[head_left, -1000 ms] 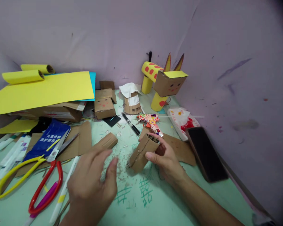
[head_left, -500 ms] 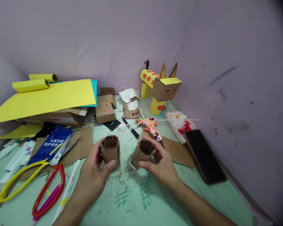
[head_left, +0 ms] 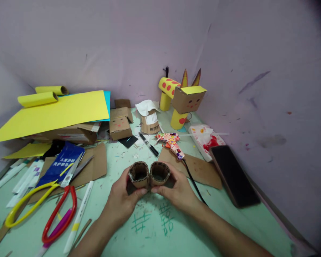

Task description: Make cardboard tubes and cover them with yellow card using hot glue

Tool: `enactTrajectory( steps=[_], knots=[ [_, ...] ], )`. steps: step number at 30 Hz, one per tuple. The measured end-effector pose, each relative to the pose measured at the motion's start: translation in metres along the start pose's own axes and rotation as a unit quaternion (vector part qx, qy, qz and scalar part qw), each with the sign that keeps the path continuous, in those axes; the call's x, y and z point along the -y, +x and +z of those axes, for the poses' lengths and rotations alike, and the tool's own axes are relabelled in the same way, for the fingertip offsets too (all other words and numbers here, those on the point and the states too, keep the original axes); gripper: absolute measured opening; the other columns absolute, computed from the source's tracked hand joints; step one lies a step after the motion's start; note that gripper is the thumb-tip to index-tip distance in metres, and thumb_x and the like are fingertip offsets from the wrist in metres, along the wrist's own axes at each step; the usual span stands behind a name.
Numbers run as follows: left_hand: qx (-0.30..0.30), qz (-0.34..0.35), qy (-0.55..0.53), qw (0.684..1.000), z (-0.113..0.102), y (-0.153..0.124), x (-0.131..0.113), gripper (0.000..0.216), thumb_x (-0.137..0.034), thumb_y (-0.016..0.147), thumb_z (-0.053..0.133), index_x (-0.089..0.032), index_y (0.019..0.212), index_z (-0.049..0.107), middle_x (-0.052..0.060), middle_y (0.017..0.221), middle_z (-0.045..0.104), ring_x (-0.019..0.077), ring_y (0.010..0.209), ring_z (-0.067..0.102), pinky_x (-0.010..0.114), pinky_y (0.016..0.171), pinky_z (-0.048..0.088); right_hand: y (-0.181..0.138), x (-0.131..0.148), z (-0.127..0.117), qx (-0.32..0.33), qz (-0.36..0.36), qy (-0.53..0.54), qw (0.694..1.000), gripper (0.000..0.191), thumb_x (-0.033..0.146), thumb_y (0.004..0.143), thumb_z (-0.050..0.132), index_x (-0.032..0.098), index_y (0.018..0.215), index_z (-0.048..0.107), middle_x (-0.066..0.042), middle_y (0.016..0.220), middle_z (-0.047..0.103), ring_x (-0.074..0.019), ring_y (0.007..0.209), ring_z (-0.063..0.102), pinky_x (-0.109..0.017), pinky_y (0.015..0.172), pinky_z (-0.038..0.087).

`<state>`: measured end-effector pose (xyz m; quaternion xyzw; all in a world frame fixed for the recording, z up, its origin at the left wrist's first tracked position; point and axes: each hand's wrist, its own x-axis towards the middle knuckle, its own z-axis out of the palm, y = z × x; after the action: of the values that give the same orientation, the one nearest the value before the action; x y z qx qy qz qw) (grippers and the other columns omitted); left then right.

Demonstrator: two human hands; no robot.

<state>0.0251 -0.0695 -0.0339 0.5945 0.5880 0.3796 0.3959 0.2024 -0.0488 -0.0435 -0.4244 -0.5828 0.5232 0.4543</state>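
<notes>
Two short brown cardboard tubes stand side by side and touch each other on the pale green table. My left hand point(head_left: 125, 191) is closed around the left cardboard tube point(head_left: 139, 184), its thumb across the near side. The right cardboard tube point(head_left: 158, 182) is in my right hand point(head_left: 179, 187), fingers behind it and thumb in front. Both tubes have their open, roughly cut ends facing up. Just beyond them lies a flower-patterned glue gun point(head_left: 171, 141) with a black cord, and a black pen point(head_left: 149, 144) lies to its left.
Scissors point(head_left: 59, 214) with one yellow and one red handle lie at left, near a white marker point(head_left: 79, 217). Yellow sheets point(head_left: 69, 114) rest behind. A yellow spotted cardboard animal point(head_left: 187, 100) stands at the back. A phone point(head_left: 234, 176) lies right, beside flat cardboard point(head_left: 203, 169).
My hands have come together in the middle. The two cardboard tubes, apart and tilted before, now meet side by side. The view has shifted slightly.
</notes>
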Motion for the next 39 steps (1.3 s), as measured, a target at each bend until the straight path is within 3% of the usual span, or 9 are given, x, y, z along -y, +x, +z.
enactTrajectory(
  steps=[8, 19, 21, 23, 27, 32, 39],
  knots=[
    [-0.004, 0.069, 0.039, 0.997, 0.001, 0.000, 0.006, 0.044, -0.026, 0.071, 0.066, -0.018, 0.112, 0.050, 0.006, 0.106, 0.067, 0.0236, 0.097, 0.062, 0.037, 0.086, 0.048, -0.001, 0.002, -0.001, -0.015, -0.002, 0.010, 1.000, 0.051, 0.017, 0.054, 0.083, 0.020, 0.101, 0.063, -0.004, 0.100, 0.069, -0.0241, 0.094, 0.062, -0.037, 0.087, 0.047],
    [0.016, 0.089, 0.014, 0.996, 0.000, -0.006, 0.009, 0.045, -0.034, 0.073, 0.068, -0.022, 0.114, 0.052, 0.005, 0.105, 0.065, 0.0251, 0.095, 0.062, 0.037, 0.083, 0.049, -0.004, 0.003, -0.001, -0.021, 0.008, 0.039, 0.999, 0.057, 0.024, 0.058, 0.081, 0.019, 0.111, 0.060, -0.009, 0.110, 0.067, -0.0292, 0.104, 0.061, -0.045, 0.093, 0.045],
    [0.010, 0.097, 0.017, 0.995, -0.002, -0.006, 0.007, 0.042, -0.031, 0.073, 0.067, -0.021, 0.111, 0.054, 0.005, 0.104, 0.065, 0.0245, 0.096, 0.062, 0.036, 0.084, 0.049, -0.006, 0.002, -0.001, -0.023, -0.033, -0.007, 0.999, 0.057, 0.023, 0.060, 0.080, 0.021, 0.113, 0.059, -0.009, 0.111, 0.067, -0.0282, 0.103, 0.061, -0.044, 0.092, 0.045],
    [0.008, 0.102, 0.020, 0.995, -0.003, -0.005, 0.005, 0.038, -0.025, 0.074, 0.064, -0.021, 0.110, 0.053, 0.005, 0.106, 0.065, 0.0233, 0.098, 0.062, 0.035, 0.086, 0.050, -0.008, 0.003, -0.002, -0.010, -0.117, -0.066, 0.991, 0.054, 0.018, 0.065, 0.076, 0.024, 0.115, 0.058, -0.008, 0.110, 0.067, -0.0259, 0.101, 0.061, -0.041, 0.090, 0.046],
    [0.014, 0.116, 0.024, 0.993, -0.006, -0.006, 0.005, 0.039, -0.015, 0.073, 0.058, -0.022, 0.110, 0.051, 0.006, 0.114, 0.062, 0.0204, 0.105, 0.060, 0.033, 0.091, 0.048, -0.009, 0.007, -0.004, 0.039, -0.272, -0.140, 0.951, 0.051, 0.015, 0.074, 0.063, 0.028, 0.121, 0.052, -0.007, 0.108, 0.065, -0.0237, 0.100, 0.059, -0.040, 0.088, 0.046],
    [0.023, 0.110, 0.015, 0.994, -0.006, -0.006, 0.010, 0.037, -0.015, 0.074, 0.059, -0.023, 0.109, 0.050, 0.005, 0.115, 0.061, 0.0197, 0.106, 0.059, 0.034, 0.093, 0.048, -0.010, 0.011, -0.004, 0.040, -0.302, -0.168, 0.938, 0.045, 0.020, 0.079, 0.059, 0.027, 0.123, 0.050, -0.009, 0.107, 0.064, -0.0233, 0.096, 0.060, -0.040, 0.084, 0.048],
    [0.017, 0.099, -0.003, 0.995, -0.004, -0.004, 0.013, 0.041, -0.012, 0.071, 0.061, -0.026, 0.108, 0.052, 0.003, 0.115, 0.062, 0.0214, 0.107, 0.059, 0.037, 0.093, 0.049, -0.010, 0.010, -0.003, 0.045, -0.292, -0.160, 0.942, 0.045, 0.020, 0.080, 0.057, 0.025, 0.124, 0.049, -0.010, 0.109, 0.064, -0.0232, 0.097, 0.059, -0.039, 0.085, 0.046]
  ],
)
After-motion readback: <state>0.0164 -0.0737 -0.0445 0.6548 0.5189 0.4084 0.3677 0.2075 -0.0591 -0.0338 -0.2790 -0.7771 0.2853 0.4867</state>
